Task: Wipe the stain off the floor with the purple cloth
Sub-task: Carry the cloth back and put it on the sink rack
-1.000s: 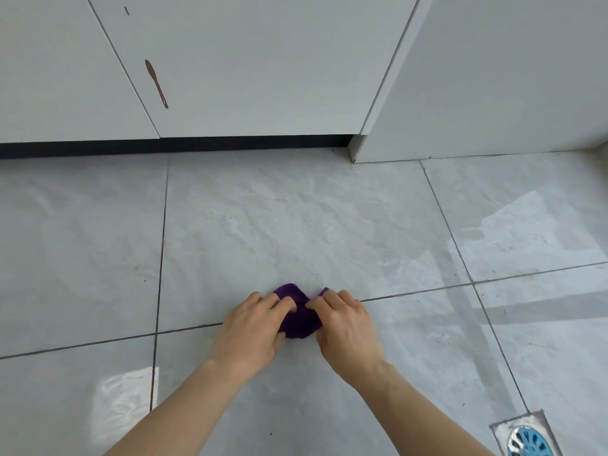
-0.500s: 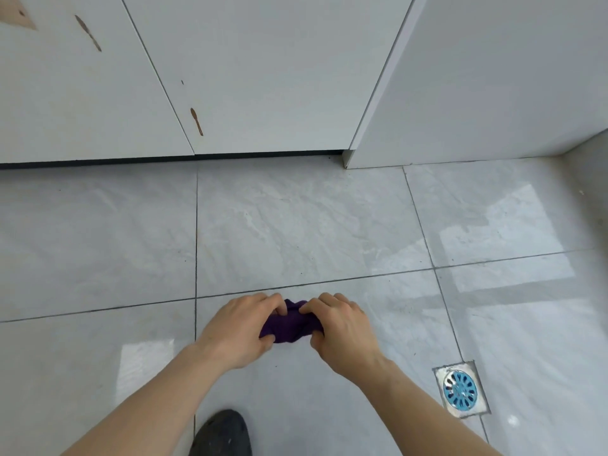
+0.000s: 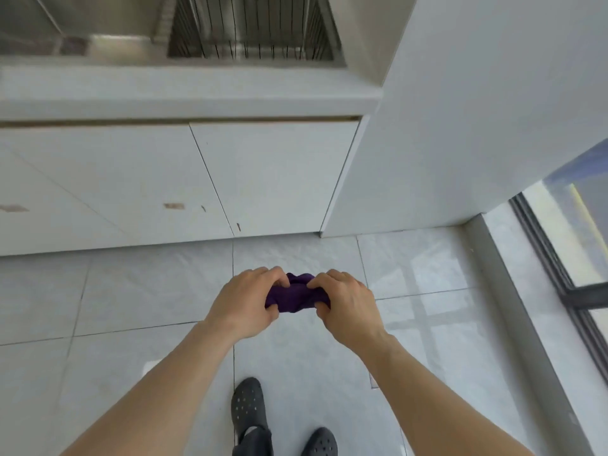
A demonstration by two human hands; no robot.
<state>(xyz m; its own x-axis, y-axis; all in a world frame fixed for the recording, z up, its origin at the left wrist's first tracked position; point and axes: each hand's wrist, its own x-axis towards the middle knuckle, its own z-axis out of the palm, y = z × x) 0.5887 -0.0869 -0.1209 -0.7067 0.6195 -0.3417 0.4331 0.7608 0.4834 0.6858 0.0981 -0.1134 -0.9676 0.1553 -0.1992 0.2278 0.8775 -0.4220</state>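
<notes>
Your left hand [image 3: 245, 302] and right hand [image 3: 345, 307] both pinch the purple cloth [image 3: 294, 296] at mid-frame — bunched between them, fingers curled into its ends, held up above the pale floor tiles [image 3: 148, 291]. Your dark clogs [image 3: 247, 404] show at the bottom edge. White cabinet doors [image 3: 269, 176] fill the middle — a steel sink [image 3: 250, 28] sits at the top.

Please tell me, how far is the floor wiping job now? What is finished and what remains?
Done, as it looks: no stain shows on the visible floor tiles. In hand: the left hand and right hand both grip the bunched purple cloth, held up above the floor while the person stands, shoes below. Left: perhaps only putting the cloth away; tiles hidden under the arms cannot be checked.
</notes>
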